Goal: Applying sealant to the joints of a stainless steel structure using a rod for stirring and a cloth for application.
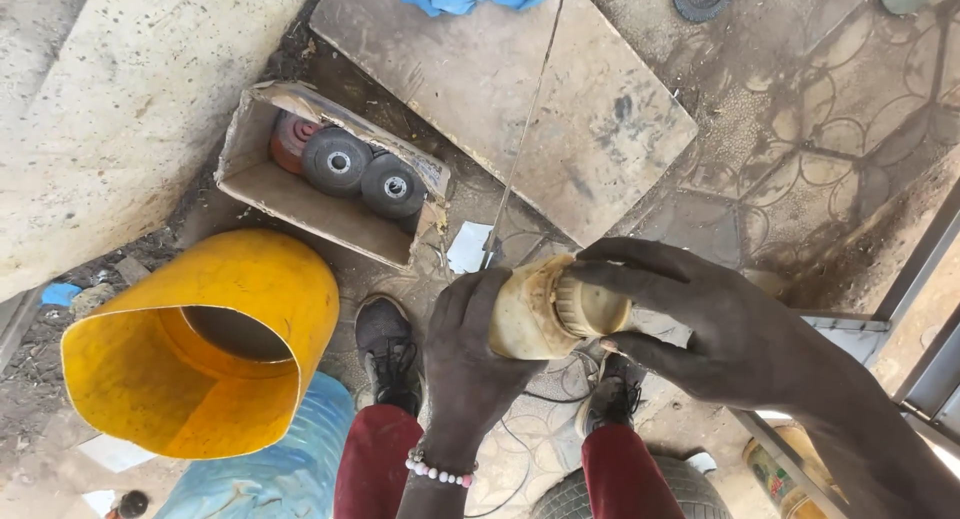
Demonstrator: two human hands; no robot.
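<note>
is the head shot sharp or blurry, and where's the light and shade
Head view: sharp overall, the left hand and right hand on the jar crisp; daylight bright on the concrete slab, the hands and shoes in softer shade; straight edges bow near the corners, a wide-lens effect.

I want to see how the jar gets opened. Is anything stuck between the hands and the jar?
Nothing visible is in the way. The left hand wraps the grimy plastic jar directly, and the right hand has its fingers right on the ribbed lid. Both hands are bare.
</note>
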